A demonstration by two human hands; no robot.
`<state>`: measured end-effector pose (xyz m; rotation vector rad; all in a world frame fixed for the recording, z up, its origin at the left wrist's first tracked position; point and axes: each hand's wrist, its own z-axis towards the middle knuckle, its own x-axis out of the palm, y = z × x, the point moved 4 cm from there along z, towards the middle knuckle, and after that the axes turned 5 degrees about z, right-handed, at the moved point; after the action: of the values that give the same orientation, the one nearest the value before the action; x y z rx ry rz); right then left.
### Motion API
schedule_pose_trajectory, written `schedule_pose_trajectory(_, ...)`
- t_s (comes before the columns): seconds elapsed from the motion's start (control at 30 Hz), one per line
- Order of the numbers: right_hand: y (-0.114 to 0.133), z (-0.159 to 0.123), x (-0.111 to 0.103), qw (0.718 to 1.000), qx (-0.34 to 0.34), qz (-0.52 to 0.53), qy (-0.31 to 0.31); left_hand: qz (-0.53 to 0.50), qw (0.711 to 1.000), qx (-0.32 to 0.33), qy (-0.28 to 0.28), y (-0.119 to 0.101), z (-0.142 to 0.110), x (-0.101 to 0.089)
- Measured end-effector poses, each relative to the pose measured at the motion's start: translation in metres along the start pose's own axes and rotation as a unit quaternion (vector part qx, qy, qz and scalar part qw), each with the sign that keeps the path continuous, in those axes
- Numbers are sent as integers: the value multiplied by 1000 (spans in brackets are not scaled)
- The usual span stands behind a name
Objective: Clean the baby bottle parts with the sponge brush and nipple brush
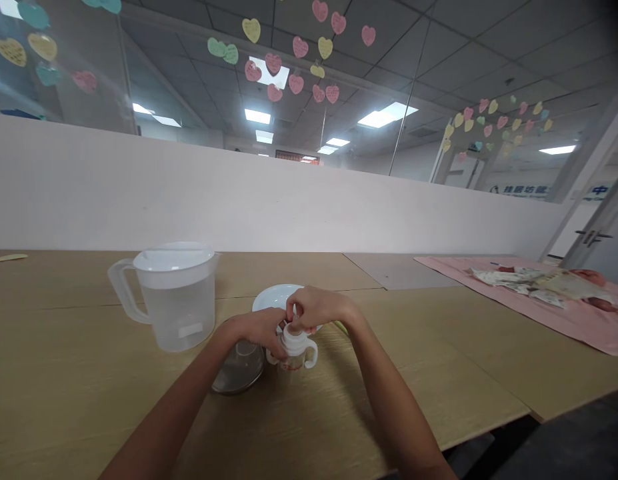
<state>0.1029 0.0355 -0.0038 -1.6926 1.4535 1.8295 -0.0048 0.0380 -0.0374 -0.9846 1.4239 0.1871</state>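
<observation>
A clear baby bottle (291, 364) with a white neck ring and two white side handles stands upright on the table in front of me. My left hand (263, 328) is closed around the bottle's upper left side, by the neck. From the right, my right hand (319, 307) reaches over the bottle's mouth with its fingers pinched together. What sits between those fingertips is hidden. A white plate (271, 294) lies just behind both hands. Under my left forearm is a round glass or metal dish (236, 375), partly covered by the arm.
A translucent lidded jug (181, 310) of clear liquid stands left of my hands. A thin green item (341, 327) shows beside my right wrist. Far right, a pink cloth (463, 283) carries papers or packets (533, 283). A white wall (269, 207) bounds the wooden table (429, 360).
</observation>
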Motion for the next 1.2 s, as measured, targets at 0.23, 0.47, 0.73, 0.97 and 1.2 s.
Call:
schedule_pose_trajectory(0.23,5,6,13,999,27,-31,11,-52,998,30,12,-3,-1,-1)
schedule_pose_trajectory(0.47,8,-8,-4,993,15,-82,-87,-22,1000,6,-16,2,0,-1)
schedule_pose_trajectory(0.73,17,4,13,979,10,-182,-97,-41,999,-15,-15,4,-1,2)
schedule_pose_trajectory(0.97,19,2,29,953,80,-207,-207,7,997,-57,-51,7,-6,4)
schedule_pose_trajectory(1.2,14,4,45,922,191,-147,-303,-62,988,-26,-139,1,-22,20)
